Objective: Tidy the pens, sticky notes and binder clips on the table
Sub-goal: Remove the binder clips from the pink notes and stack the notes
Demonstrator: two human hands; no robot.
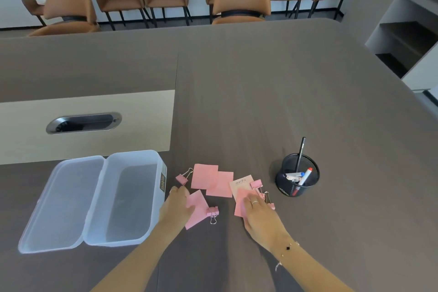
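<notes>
Several pink sticky notes (208, 179) lie scattered on the table between my hands and just beyond them. Pink binder clips lie among them: one (182, 179) at the far left, one (212, 212) by the near note, one (257, 184) on the pale note (240, 185). My left hand (176, 206) rests on the edge of a pink note (198, 211). My right hand (259, 214) lies flat on another pink note (240, 204). A black mesh pen cup (297, 178) at the right holds several pens and a pencil.
A clear plastic box (128, 197) stands open at the left, its lid (59, 204) folded out flat beside it. A cable port (84, 123) sits in a beige panel behind the box. Brown chairs line the table's far edge. A grey shelf unit stands at the right.
</notes>
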